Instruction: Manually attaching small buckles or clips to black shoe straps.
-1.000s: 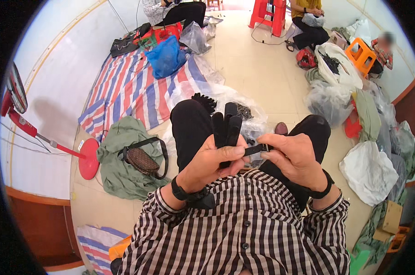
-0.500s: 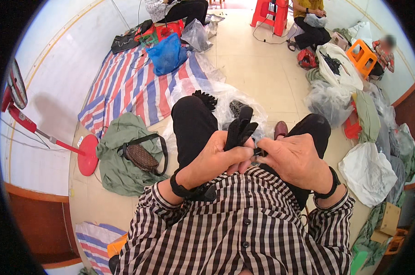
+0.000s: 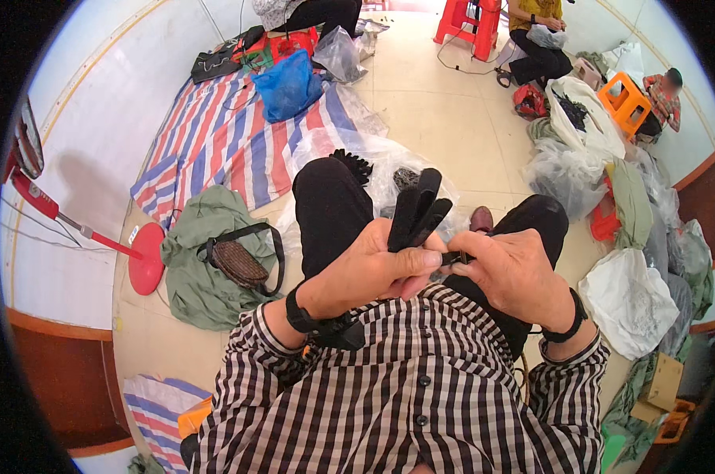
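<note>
Above my lap, my left hand (image 3: 373, 267) is closed round several looped black fabric straps (image 3: 416, 212), whose rounded ends stick up past the thumb. My right hand (image 3: 514, 272) pinches a small black strap end (image 3: 455, 257) that spans the short gap between the two hands. A dark piece sits at its fingertips, too small to make out. Black bands circle both wrists. Beyond my left knee, a bunch of black strips (image 3: 352, 166) and a dark patterned bundle (image 3: 406, 179) lie on a clear plastic sheet (image 3: 310, 150).
A striped tarp (image 3: 223, 150) with a blue bag (image 3: 288, 88) spreads at far left. Nearer are a green cloth with a brown pouch (image 3: 240, 262) and a red fan stand (image 3: 146, 259). Along the right lie plastic bags (image 3: 566, 178) and a white sack (image 3: 630, 304). Other people sit farther back.
The straps in my left hand have spread apart and tipped slightly right. More of the small black strap end shows between my hands. Both hands stay close together.
</note>
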A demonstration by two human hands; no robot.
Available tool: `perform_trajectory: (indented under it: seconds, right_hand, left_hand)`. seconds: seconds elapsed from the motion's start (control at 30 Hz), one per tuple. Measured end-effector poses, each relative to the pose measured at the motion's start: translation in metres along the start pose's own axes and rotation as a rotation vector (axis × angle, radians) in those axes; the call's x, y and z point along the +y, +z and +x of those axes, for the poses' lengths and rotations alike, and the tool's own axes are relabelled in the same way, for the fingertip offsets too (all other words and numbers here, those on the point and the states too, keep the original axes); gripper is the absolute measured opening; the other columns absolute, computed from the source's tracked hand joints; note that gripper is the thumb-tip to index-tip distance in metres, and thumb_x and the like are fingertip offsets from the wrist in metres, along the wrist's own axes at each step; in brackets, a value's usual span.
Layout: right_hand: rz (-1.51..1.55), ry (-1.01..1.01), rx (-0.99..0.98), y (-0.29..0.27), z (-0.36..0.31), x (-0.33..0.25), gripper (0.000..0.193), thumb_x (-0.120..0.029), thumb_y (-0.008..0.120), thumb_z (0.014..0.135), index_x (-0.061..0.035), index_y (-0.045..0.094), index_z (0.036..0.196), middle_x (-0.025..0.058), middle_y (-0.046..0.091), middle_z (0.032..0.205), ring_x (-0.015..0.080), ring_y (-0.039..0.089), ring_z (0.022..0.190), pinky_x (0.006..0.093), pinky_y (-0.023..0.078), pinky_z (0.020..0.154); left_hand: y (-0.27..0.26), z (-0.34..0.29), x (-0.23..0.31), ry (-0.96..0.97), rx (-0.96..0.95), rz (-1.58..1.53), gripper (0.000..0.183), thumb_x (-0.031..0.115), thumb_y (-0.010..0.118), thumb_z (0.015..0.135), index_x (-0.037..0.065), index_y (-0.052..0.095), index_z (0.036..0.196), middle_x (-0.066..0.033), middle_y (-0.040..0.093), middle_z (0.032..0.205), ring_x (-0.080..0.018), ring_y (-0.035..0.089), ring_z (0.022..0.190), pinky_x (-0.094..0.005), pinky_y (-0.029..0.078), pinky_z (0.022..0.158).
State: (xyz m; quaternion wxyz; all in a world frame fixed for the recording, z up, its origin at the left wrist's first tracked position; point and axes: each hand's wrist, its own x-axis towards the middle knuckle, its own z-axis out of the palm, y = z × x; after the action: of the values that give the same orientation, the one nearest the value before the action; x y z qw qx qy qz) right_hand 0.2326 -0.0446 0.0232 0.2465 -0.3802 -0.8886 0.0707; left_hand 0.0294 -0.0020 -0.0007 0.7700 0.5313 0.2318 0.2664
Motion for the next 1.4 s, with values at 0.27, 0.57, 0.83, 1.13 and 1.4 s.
perform_trajectory:
  seconds: [0.27,0.57,0.83,1.13,1.4]
  right_hand:
    - [0.171,0.042,0.068,0.001,-0.003,0.002,0.027,-0.011,0.068,0.070,-0.0049,0.055,0.093,0.0081,0.052,0.060,0.0240,0.052,0.048,0.0301,0.038,0.044]
    - [0.022,-0.091,0.271,-0.002,-0.006,-0.006,0.030,-0.011,0.071,0.068,-0.0056,0.054,0.092,0.0061,0.050,0.053,0.0213,0.052,0.045,0.0314,0.039,0.041]
    - [-0.025,-0.121,0.241,-0.002,-0.002,-0.006,0.031,-0.015,0.068,0.072,-0.0066,0.051,0.097,0.0041,0.050,0.053,0.0202,0.054,0.047,0.0308,0.038,0.042]
    - [0.012,-0.034,0.100,-0.004,0.004,-0.010,0.031,-0.016,0.064,0.077,-0.0075,0.047,0.101,0.0068,0.054,0.055,0.0237,0.058,0.051,0.0343,0.040,0.042]
    - [-0.098,-0.012,0.107,-0.002,0.002,-0.016,0.028,-0.015,0.063,0.078,-0.0062,0.047,0.099,0.0066,0.054,0.054,0.0222,0.058,0.050,0.0329,0.041,0.043]
  left_hand:
    - [-0.001,-0.001,0.011,-0.079,-0.093,-0.080,0.018,0.022,0.058,0.086,0.004,0.057,0.083,-0.0005,0.050,0.054,-0.0034,0.039,0.042,-0.0178,0.026,0.038]
    - [0.005,-0.007,0.015,0.091,-0.040,0.068,0.019,0.023,0.058,0.086,0.005,0.056,0.081,-0.0005,0.050,0.054,-0.0027,0.039,0.042,-0.0172,0.028,0.039]
    - [0.005,-0.013,0.021,0.128,0.007,0.161,0.017,0.022,0.057,0.087,0.004,0.055,0.085,-0.0020,0.052,0.055,-0.0027,0.039,0.041,-0.0168,0.029,0.039]
    - [0.005,-0.017,0.021,0.098,0.043,0.091,0.019,0.022,0.057,0.087,0.004,0.055,0.082,-0.0007,0.051,0.054,-0.0026,0.039,0.042,-0.0169,0.027,0.039]
    - [0.008,-0.022,0.015,0.251,0.121,0.272,0.022,0.022,0.055,0.089,0.004,0.054,0.078,0.0035,0.044,0.054,-0.0028,0.038,0.046,-0.0190,0.029,0.042]
